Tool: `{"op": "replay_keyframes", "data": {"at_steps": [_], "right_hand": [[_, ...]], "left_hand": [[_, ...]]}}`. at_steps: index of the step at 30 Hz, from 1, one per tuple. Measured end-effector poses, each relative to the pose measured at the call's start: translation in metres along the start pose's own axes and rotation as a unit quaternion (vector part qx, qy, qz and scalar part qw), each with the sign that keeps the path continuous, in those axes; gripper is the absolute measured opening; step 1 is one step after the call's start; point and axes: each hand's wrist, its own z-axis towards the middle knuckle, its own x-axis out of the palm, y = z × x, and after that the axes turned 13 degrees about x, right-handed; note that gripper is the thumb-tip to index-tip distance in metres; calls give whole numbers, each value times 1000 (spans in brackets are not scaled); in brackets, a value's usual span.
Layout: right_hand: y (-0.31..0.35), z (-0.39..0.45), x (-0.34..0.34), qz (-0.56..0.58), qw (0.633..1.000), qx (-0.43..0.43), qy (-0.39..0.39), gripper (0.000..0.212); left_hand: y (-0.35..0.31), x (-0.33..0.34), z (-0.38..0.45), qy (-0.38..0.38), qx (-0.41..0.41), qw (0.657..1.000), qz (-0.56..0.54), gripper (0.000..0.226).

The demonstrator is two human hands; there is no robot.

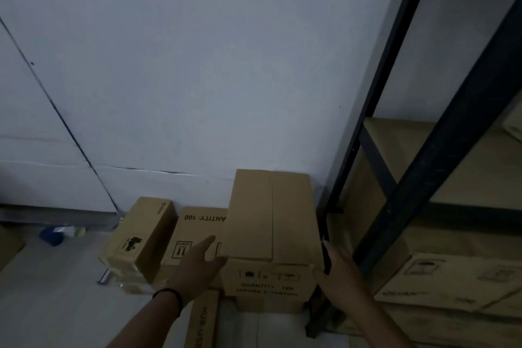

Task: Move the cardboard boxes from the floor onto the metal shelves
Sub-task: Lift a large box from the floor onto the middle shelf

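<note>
A tall brown cardboard box (271, 215) stands on the floor against the white wall, right beside the black metal shelf frame (440, 135). My left hand (197, 263) reaches to its front left corner with fingers straight, the thumb near the top edge. My right hand (336, 265) lies against the box's right front corner, fingers extended along its side. Two more boxes sit to the left: a tilted one (141, 240) and one printed "QUANTITY: 100" (197, 232). A long narrow box (204, 319) lies on the floor below my left wrist.
The shelves on the right hold several cardboard boxes (440, 277). A blue object (52, 236) lies by the wall's base at the left. Light floor (50, 291) spreads to the left of the boxes. The shelf upright stands tight against the tall box.
</note>
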Motion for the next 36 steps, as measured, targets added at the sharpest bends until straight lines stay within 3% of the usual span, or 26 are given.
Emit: {"op": "replay_keyframes", "data": {"at_steps": [12, 17, 22, 29, 32, 36], "right_hand": [[-18, 150, 31, 14, 996, 38, 79, 68], [2, 154, 35, -14, 996, 51, 71, 67], [1, 173, 48, -39, 995, 78, 46, 77], [-4, 216, 63, 66, 976, 205, 33, 113], [-6, 226, 68, 152, 959, 238, 40, 119], [-24, 238, 84, 191, 941, 275, 52, 121]], "left_hand": [[2, 28, 100, 0, -28, 999, 26, 69], [17, 39, 126, 25, -7, 998, 49, 70], [46, 49, 152, 54, -17, 997, 45, 87], [102, 69, 196, 54, -46, 997, 23, 126], [118, 79, 210, 59, -66, 996, -8, 142], [137, 90, 214, 51, -119, 990, -56, 145]]}}
